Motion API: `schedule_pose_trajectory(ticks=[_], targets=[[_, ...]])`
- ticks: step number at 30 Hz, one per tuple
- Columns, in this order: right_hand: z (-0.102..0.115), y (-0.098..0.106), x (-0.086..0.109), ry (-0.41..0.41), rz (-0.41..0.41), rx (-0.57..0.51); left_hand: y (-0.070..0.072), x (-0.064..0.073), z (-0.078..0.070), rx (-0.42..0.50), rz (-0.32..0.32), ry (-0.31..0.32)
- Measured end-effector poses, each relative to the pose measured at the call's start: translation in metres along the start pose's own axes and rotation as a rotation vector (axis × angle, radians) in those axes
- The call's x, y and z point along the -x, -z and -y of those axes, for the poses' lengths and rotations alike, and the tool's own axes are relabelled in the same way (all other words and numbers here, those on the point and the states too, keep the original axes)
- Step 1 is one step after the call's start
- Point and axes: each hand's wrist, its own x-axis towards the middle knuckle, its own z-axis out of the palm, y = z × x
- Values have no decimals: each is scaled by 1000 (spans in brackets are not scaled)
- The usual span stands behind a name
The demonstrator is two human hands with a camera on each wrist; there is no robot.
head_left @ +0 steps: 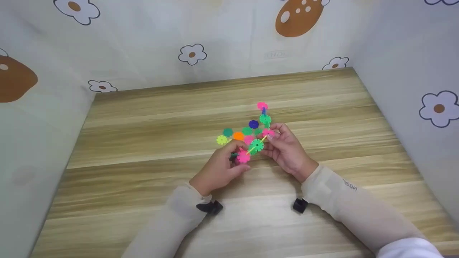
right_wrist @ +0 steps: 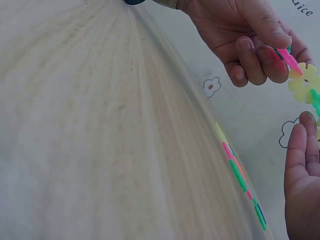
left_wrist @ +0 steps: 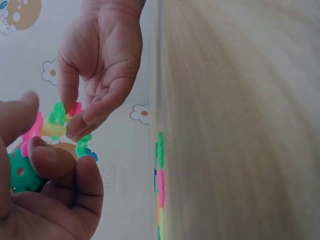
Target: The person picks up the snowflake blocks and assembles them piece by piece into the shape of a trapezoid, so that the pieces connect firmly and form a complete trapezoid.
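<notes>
Several notched plastic discs are joined edge to edge in a chain, held above the table between both hands. My left hand (head_left: 219, 170) pinches the near end by a pink disc (head_left: 244, 156); a dark green disc (left_wrist: 22, 172) sits against its palm in the left wrist view. A green disc (head_left: 256, 146) and a yellow disc (right_wrist: 303, 82) span the gap between the hands. My right hand (head_left: 289, 156) grips the chain at another pink disc (head_left: 268, 132) with thumb and fingers. Beyond it extend a green disc (head_left: 265, 119), a blue piece and a pink disc (head_left: 262, 105).
Loose discs lie on the wooden table (head_left: 143, 143) just past the hands, including a yellow disc (head_left: 222, 139), an orange disc (head_left: 238, 136) and a dark blue disc (head_left: 253, 124). Patterned wall sheets (head_left: 229, 32) border the table at the back and sides.
</notes>
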Motion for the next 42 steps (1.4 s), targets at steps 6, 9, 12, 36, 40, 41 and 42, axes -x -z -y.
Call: schedule_pose_trajectory(ticks=[6, 9, 12, 36, 40, 41, 42], targets=[[1, -2, 1, 9, 14, 12, 1, 0, -1, -40, -7, 18], [1, -2, 1, 8, 20, 19, 1, 0, -2, -40, 1, 18], [1, -2, 1, -2, 27, 32, 0, 0, -1, -37, 16, 23], [4, 11, -11, -5, -251, 48, 12, -7, 10, -104, -176, 215], [3, 14, -12, -34, -302, 72, 12, -6, 10, -204, -4, 263], [3, 14, -13, -37, -311, 72, 12, -5, 10, -215, 44, 253], [3, 14, -13, -40, -319, 70, 11, -4, 10, -228, 93, 245]])
